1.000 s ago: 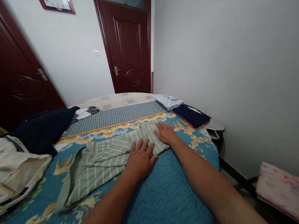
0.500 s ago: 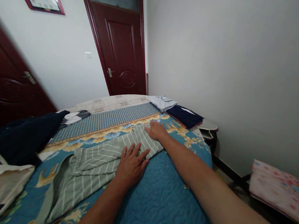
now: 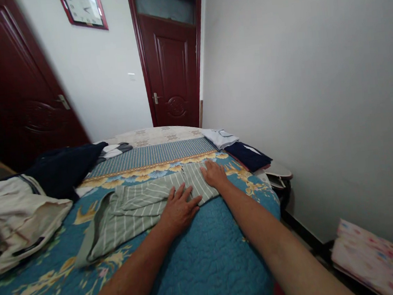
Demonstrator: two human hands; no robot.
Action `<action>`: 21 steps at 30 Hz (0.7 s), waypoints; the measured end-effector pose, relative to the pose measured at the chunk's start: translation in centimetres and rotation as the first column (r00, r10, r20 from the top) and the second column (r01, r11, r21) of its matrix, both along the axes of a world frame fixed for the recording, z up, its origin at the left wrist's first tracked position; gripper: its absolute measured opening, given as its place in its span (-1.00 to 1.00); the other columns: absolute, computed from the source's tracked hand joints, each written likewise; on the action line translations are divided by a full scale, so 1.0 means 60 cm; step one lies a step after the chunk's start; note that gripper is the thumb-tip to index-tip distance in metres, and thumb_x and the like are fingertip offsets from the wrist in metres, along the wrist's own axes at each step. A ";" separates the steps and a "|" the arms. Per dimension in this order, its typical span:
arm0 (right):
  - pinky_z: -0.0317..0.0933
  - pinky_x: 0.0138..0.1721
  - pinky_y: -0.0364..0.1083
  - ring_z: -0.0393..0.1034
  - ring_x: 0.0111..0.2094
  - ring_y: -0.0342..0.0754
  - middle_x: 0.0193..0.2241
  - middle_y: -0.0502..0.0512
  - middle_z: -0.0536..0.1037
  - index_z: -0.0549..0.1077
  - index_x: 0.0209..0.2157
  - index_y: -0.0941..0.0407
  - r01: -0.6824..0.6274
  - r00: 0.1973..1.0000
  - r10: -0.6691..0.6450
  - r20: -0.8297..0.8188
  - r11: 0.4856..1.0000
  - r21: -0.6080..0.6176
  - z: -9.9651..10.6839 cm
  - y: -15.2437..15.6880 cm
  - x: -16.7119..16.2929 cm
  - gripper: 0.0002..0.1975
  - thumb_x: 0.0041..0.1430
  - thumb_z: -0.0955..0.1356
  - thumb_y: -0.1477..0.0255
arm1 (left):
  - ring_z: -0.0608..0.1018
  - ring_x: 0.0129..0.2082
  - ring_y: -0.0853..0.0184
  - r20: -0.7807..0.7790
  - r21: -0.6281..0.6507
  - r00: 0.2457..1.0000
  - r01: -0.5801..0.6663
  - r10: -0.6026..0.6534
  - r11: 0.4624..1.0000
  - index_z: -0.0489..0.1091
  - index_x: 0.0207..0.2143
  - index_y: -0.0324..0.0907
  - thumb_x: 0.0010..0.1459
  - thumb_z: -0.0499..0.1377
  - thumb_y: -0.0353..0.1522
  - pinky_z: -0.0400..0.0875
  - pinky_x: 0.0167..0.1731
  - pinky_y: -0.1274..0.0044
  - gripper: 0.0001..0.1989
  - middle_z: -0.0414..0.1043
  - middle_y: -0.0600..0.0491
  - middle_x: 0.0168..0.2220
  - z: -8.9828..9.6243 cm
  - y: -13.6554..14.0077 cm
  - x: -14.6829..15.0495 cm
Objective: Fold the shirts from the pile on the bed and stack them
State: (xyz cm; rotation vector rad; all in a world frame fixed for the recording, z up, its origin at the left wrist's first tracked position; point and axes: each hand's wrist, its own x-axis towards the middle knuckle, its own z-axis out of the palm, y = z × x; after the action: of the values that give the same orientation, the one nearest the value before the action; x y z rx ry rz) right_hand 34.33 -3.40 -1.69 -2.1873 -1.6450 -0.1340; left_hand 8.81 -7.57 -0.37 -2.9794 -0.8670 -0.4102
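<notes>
Sage-green pants (image 3: 137,221) with white stripes lie stretched across the bed, a wide open waistband at the left and a folded-over end at the right. Spread flat near that fold, my left hand (image 3: 181,211) has its fingers apart on the striped cloth. My right hand (image 3: 214,173) rests on the far right end of the pants, palm down with the fingers loosely bent and apart. Neither hand grips the fabric. Part of the cloth beneath both hands is hidden.
Left on the bed (image 3: 206,257) lie a loose cream garment (image 3: 41,221) and dark navy clothing (image 3: 68,172). Folded white (image 3: 219,138) and navy clothes (image 3: 248,156) sit at the far right edge. A wall rises to the right, above a pink floral box (image 3: 374,256).
The view has turned slightly left and up, so everything sits further right and more of the cream garment shows. Both hands stay on the pants in much the same place.
</notes>
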 end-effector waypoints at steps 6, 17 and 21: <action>-0.09 0.43 0.25 0.15 0.43 0.28 0.41 0.40 0.32 0.23 0.46 0.20 0.035 0.999 -0.033 0.027 0.998 -0.060 -0.008 -0.078 0.023 -0.31 0.52 0.17 0.07 | 0.22 0.50 -0.01 0.016 0.002 0.993 0.118 -0.118 0.993 0.44 0.33 0.06 0.48 0.03 -0.35 -0.15 0.48 -0.11 -0.55 0.45 0.00 0.35 0.002 -0.029 -0.008; 0.12 0.33 0.04 0.38 0.29 0.23 0.22 0.48 0.52 0.45 0.31 0.29 0.089 0.995 -0.089 -0.042 0.996 0.000 0.003 -0.106 0.044 -0.45 0.44 0.25 0.29 | 0.40 0.38 0.02 0.175 0.002 0.983 -0.059 0.057 0.998 0.58 0.10 -0.08 0.41 0.11 -0.37 -0.05 0.48 -0.02 -0.68 0.61 -0.06 0.16 0.042 -0.042 -0.113; 0.28 0.17 0.06 0.51 0.12 0.26 0.00 0.45 0.65 0.66 -0.02 0.25 0.122 0.933 -0.155 -0.325 0.985 -0.119 0.032 -0.084 0.057 -0.62 0.31 0.37 0.29 | 0.51 0.27 0.01 0.217 -0.042 0.952 -0.210 0.214 0.977 0.54 0.16 -0.13 0.35 0.15 -0.41 0.23 0.37 0.09 -0.62 0.61 -0.13 0.14 0.031 -0.007 -0.150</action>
State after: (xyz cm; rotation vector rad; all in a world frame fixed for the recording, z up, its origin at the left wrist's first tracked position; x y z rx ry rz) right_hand 37.74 -8.44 0.25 -2.2477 -1.3347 0.2703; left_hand -0.18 -8.01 1.52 -2.8517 -1.2010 -0.7373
